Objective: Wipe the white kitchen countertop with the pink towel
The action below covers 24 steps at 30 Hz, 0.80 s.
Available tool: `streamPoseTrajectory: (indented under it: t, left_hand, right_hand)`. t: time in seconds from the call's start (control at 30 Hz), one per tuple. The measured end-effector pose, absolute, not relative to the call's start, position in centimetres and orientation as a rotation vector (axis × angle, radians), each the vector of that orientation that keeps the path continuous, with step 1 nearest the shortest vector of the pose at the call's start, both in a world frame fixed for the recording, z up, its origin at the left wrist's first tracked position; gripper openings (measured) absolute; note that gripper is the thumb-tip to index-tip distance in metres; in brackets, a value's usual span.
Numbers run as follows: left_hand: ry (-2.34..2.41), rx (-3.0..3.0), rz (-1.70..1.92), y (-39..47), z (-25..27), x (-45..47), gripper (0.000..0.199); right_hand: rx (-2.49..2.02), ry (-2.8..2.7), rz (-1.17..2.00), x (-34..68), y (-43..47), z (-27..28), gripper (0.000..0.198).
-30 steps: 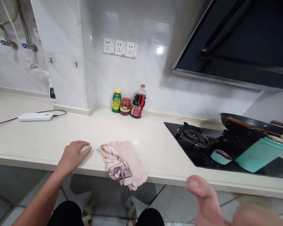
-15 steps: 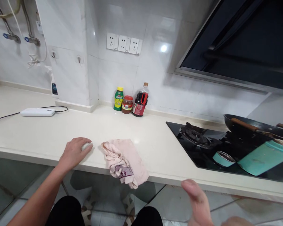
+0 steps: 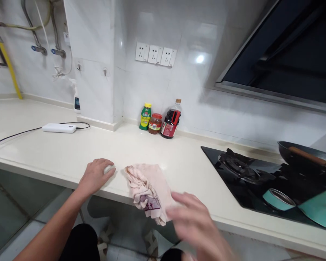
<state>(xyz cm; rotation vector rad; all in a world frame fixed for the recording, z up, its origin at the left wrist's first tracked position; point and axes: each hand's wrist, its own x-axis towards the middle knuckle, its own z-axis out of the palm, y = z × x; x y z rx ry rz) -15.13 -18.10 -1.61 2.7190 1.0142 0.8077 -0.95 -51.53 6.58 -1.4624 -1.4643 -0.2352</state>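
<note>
My left hand rests on the counter near its front edge, fingers curled round a small smooth white object, mostly hidden by the hand. To the right of it lies a crumpled pale pink cloth with a purple patch, its lower part hanging over the counter edge. My right hand, blurred by motion, reaches in from the lower right with fingers stretched out at the cloth's right side. Whether its fingertips touch the cloth, I cannot tell.
Along the wall stand a green bottle, a red-lidded jar and a dark sauce bottle. A white power bank with a cable lies left. On the right are the black hob, a wok, a teal lid and a teal container.
My right hand has moved left and up to the cloth's right side. The view has shifted, so everything sits further right. My left hand still holds the white object.
</note>
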Motion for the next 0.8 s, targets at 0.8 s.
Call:
streamPoseTrajectory:
  t: [0.8]
  left_hand:
    - [1.014,2.673,0.874,-18.8,-1.3,-15.2,0.031]
  right_hand:
    - [-1.476,-1.229,0.298,-2.7,-42.0,-2.1,0.035]
